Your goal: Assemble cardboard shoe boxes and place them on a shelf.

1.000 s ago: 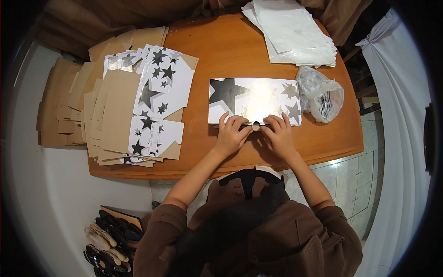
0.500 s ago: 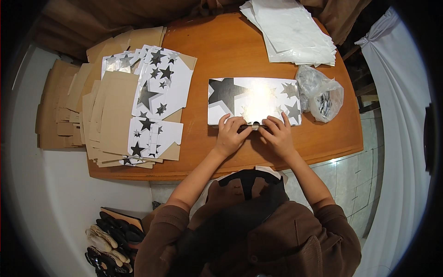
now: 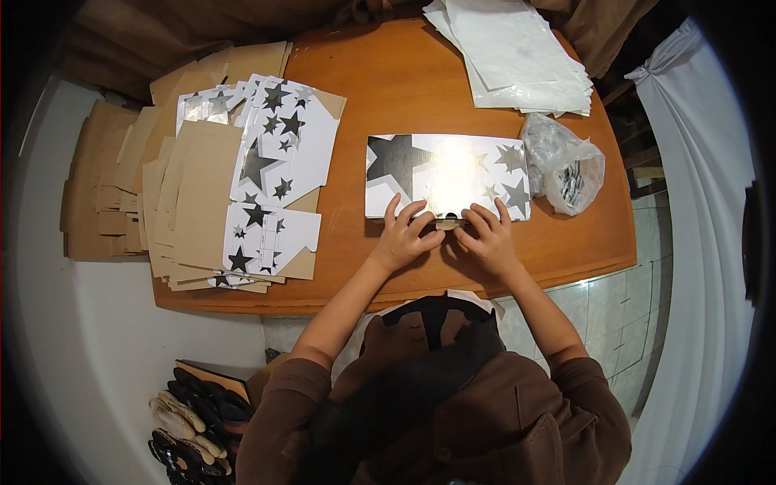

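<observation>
left hand [image 3: 402,244] and right hand [image 3: 491,246] at the near edge of a starred box [image 3: 461,174]

box: sits on the bench [image 3: 388,81], right of the flat card, long side running across. top is closed, white with dark stars, the largest at the left end; glare washes out the middle. a small dark notch shows midway along the near edge, a pale tab [image 3: 445,225] just below it.

left hand: fingers apart, tips over the top along the near edge, left of the notch. thumb points inward, its end near the tab. not clamped on the box.

right hand: much the same, reversed. fingers spread, tips at the near edge right of the notch, thumb turned in toward the tab. also not clamped. whether either thumb presses the tab: cannot tell. a narrow gap separates the two hands.

surroundings: a clear plastic bag [image 3: 543,145] lies just beside the box's right end, dark and pale contents inside, too small to identify. beyond it, at the far right, a loose pile of white sheets [image 3: 517,48]. on the left, well apart from the box, star-printed blanks [image 3: 311,166] lie flat and overlapping, with plain brown cardboard [image 3: 206,194] among them.

off the bench: footwear [image 3: 178,412] at lower left; a white curtain [image 3: 695,202] on the right.
</observation>
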A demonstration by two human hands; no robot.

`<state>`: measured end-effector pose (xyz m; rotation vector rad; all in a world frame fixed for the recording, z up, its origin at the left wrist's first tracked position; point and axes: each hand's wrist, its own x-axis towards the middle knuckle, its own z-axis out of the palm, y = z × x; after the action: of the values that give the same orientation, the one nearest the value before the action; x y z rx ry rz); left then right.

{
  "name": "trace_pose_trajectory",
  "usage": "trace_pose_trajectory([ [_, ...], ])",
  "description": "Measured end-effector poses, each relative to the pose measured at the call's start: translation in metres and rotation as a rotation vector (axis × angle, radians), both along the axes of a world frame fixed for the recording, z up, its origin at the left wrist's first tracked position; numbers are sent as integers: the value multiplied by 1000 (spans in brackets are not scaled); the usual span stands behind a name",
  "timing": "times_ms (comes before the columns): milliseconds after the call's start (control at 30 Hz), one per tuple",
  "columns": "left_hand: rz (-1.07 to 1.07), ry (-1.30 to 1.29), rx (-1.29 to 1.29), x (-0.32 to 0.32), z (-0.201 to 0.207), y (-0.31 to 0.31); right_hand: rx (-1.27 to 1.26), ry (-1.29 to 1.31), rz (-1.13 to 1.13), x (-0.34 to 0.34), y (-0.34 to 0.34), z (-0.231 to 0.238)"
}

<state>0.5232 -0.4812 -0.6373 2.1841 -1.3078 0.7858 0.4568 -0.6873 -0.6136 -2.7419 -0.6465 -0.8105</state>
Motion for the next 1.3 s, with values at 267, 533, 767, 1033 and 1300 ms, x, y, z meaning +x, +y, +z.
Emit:
trace_pose_trajectory([
  [267,17,-35,-5,2,-4,-2,19,-2,0,1,-3,-4],
  [533,25,10,-15,1,-3,-2,35,8,-18,2,-2,-2],
  [767,50,53,-39,-2,5,-4,49,16,-41,3,1,-1],
  [1033,49,183,-118,-5,10,-9,71,17,-66,3,4,-3],
  [1300,176,292,-47,-9,23,-20,119,13,-70,4,4,-1],
])
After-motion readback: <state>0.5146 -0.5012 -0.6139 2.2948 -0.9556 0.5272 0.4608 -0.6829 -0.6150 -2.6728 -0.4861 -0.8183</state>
